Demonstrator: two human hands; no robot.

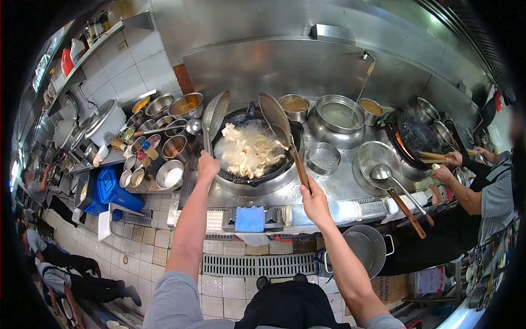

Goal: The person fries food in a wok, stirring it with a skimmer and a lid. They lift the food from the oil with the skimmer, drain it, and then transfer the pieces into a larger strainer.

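**Two hands with long-handled tools at a bubbling wok**

The wok [289, 163] sits on the steel counter and serves as the reference point. Pale, irregular food pieces [252, 156] lie inside it, in frothing liquid. The left hand [208, 167], at the wok's left edge, is closed around the handle of a perforated strainer [217, 115], whose tilted head stands at the wok's rear left rim. The right hand [315, 204], to the front right of the wok, grips the wooden handle of a round scoop [275, 118]; its head is tilted over the wok's rear right part, and whether its lower edge touches the food cannot be told.

Left of the wok: metal bowls, among them one with white contents [173, 174], and a ladle [193, 126]. Directly in front: a folded blue cloth [249, 219]. Right of the wok: a small steel pot [323, 158], a wide pan of clear liquid [341, 114] behind it, and, farther along, a mesh strainer [370, 155] bearing a second ladle [381, 172]. Well to the right of the wok, a co-worker's hand [453, 159] is beside another wok [415, 134].
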